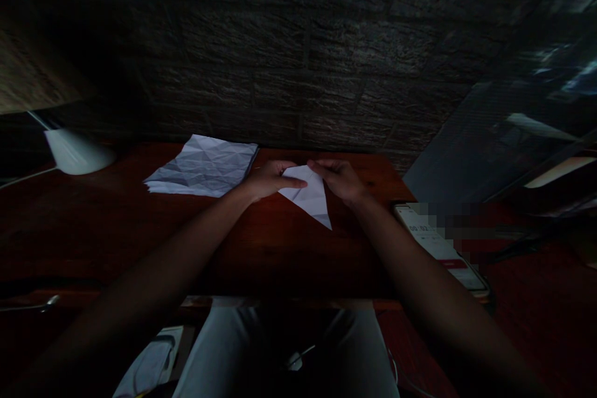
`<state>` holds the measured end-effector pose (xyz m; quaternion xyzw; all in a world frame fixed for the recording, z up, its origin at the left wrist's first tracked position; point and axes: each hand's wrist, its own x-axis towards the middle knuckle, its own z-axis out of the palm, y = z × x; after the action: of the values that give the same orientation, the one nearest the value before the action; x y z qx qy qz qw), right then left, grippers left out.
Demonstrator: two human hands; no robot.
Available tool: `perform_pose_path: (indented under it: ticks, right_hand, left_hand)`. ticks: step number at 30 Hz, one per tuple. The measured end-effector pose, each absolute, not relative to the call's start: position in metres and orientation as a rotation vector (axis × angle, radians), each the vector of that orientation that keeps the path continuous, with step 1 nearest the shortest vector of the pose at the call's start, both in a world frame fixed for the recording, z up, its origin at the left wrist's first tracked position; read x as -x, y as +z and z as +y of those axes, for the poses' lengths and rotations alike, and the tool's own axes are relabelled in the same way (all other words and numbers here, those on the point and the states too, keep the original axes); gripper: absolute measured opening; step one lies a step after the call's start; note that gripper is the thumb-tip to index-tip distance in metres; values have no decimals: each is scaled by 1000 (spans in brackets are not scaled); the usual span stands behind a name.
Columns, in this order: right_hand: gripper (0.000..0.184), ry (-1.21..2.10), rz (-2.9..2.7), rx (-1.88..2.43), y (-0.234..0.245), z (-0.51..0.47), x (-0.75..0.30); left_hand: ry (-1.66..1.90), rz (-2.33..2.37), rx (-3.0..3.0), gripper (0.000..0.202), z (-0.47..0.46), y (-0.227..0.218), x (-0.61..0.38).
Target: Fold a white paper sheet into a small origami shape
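Between my two hands is a folded sheet of white paper (313,198), its long pointed tip angled down toward me. My left hand (271,180) grips its left side, with the thumb lying across the face of the paper. The top right edge is pinched by the fingers of my right hand (339,178). Left of my hands, a stack of creased white paper sheets (205,163) lies on the wooden table (280,255). The fingers behind the folded paper are partly hidden.
A lamp with a white base (77,150) stands at the far left. At the table's right edge lies a phone (441,249) with a timer on its screen, partly blurred out. A dark brick wall (280,43) rises behind the table. The room is dim.
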<state>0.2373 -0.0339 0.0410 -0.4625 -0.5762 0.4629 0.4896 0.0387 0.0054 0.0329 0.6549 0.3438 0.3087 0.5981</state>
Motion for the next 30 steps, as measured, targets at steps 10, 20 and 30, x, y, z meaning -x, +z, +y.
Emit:
perform_pose_path:
  ticks: [10, 20, 30]
  right_hand:
    - [48, 1122, -1356, 1133, 39, -36, -230]
    - [42, 1085, -1344, 1170, 39, -33, -235]
    - [40, 1129, -1371, 1119, 40, -34, -233]
  left_hand:
    - [815, 874, -1579, 45, 4, 27, -43]
    - [837, 859, -1592, 43, 4, 30, -44]
    - [874, 857, -1628, 38, 7, 27, -41]
